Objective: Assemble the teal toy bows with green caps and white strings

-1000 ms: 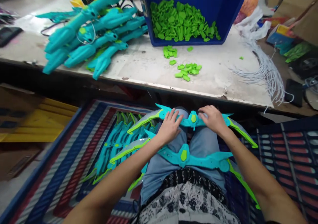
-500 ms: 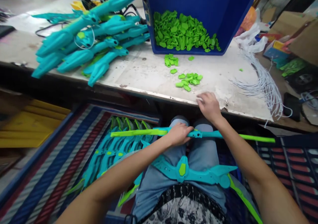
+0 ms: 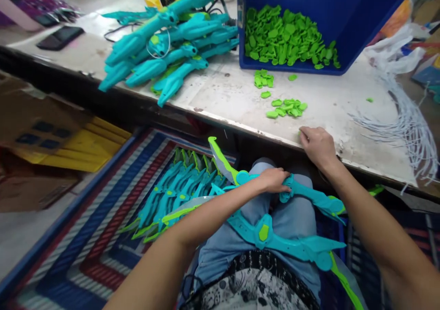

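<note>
Over the person's knees, in the head view, the left hand point(image 3: 275, 180) is gripping the middle of a teal toy bow point(image 3: 311, 194), fingers wrapped around it. Half a second ago this bow was lying nearly edge-on and level; now it is slanting, its left end tipping up toward the table point(image 3: 233, 106) and its right end dropping. The right hand point(image 3: 318, 147) is staying at the table's front edge, pinched narrow on a small green piece point(image 3: 300, 132), only a sliver of which is now showing at the fingertips. A second bow point(image 3: 285, 243) is still resting across the lap, its smooth plastic body curving to lime limbs and carrying a faceted green inset. Beyond, glossy flat green pieces point(image 3: 288, 108) are lying loose on the scuffed pale tabletop, while many more are heaping inside a smooth-walled blue bin point(image 3: 330, 21). Thin white cords point(image 3: 409, 126) are fanning out at the right.
</note>
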`<action>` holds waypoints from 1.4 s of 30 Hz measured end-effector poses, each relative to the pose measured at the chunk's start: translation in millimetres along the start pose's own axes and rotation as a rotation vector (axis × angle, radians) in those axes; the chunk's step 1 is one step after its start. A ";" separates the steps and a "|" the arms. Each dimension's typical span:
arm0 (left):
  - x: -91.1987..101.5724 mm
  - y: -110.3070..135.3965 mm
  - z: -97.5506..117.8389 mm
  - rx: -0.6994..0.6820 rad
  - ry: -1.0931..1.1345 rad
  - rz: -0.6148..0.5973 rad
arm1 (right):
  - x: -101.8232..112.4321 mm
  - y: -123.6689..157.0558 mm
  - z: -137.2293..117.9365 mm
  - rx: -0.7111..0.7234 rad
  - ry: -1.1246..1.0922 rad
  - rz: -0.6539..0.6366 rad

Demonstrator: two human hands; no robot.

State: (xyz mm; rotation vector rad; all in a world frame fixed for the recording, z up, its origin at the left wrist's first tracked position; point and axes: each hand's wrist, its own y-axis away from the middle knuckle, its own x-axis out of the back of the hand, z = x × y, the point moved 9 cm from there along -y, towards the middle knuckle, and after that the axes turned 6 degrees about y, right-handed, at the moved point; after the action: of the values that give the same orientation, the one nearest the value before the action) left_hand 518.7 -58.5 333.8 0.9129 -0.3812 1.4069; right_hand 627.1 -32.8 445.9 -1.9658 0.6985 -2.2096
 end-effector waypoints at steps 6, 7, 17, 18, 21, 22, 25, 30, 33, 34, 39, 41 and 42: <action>-2.2 -5.1 -6.3 0.018 0.057 -0.108 | 12.8 20.7 28.5 -0.032 0.034 0.012; -1.6 -6.6 -7.8 0.014 0.066 -0.126 | 12.9 23.1 32.8 -0.026 0.005 0.009; -11.2 -25.3 -14.7 -0.040 0.280 -0.228 | 5.9 30.3 37.5 0.016 -0.220 -0.093; -12.0 -26.3 -15.1 -0.061 0.335 -0.258 | 9.3 34.0 33.8 0.009 -0.235 -0.089; -12.3 -28.6 -19.5 -0.094 0.455 -0.310 | 22.0 61.4 10.3 0.032 -0.363 -0.055; -12.1 -29.5 -21.9 -0.094 0.471 -0.309 | 22.7 75.3 -0.9 0.052 -0.415 -0.067; -15.0 -31.5 -26.3 -0.092 0.508 -0.305 | 11.1 120.4 -31.4 0.087 -0.514 -0.146; -21.2 -33.2 -27.9 -0.085 0.585 -0.279 | -13.9 156.9 -43.6 0.012 -0.547 -0.160; -21.3 -31.4 -28.5 -0.098 0.575 -0.277 | -18.2 159.8 -42.0 -0.051 -0.568 -0.146; -21.0 -30.3 -28.4 -0.105 0.567 -0.282 | -18.5 160.9 -42.7 -0.067 -0.577 -0.143; -17.5 -26.9 -26.3 -0.100 0.464 -0.270 | -22.6 170.2 -42.5 -0.218 -0.590 -0.126; -14.7 -28.2 -24.8 -0.074 0.400 -0.227 | -30.9 172.4 -35.6 -0.333 -0.573 -0.176; -13.5 -29.0 -23.2 -0.065 0.372 -0.210 | -36.4 172.6 -31.3 -0.389 -0.559 -0.224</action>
State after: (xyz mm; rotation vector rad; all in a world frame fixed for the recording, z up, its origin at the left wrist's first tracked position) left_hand 537.3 -47.9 300.6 0.6016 -0.0482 1.3270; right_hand 564.4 -164.4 341.8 -2.8007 0.8959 -1.5533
